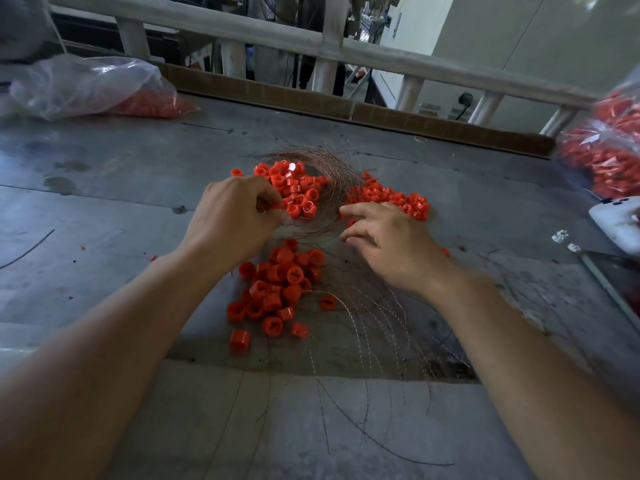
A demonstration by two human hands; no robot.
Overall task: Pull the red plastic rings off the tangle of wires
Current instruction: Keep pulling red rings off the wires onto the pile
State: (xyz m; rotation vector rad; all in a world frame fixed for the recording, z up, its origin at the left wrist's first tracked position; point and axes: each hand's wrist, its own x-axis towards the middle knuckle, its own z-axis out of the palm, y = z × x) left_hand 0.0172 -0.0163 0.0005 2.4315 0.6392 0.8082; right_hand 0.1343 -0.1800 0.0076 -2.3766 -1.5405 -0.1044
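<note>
At the far left corner of the tabletop (104, 202) lies a clear bag (86, 84) of red parts. Mid-table, the left hand (235, 216) curls its fingers, pinching one red ring (276, 206) beside a pile of red rings (294, 188). The tangle of wires (332, 174) arcs between the piles. The right hand (388, 237) lies spread, fingers loose, on the strands. The rings look light, stiff and smooth, the wire springy: best to pinch a ring's wall and pin the wire.

hands: two are showing, left hand (230, 220); right hand (391, 242) | red rings (277, 292): three heaps are lying on the table (104, 202); single rings too many to count | bags (86, 86): two are sitting | tangle of wires (332, 168): one is sprawling | white device (616, 220): one is resting | white bits (560, 236): two are lying
</note>
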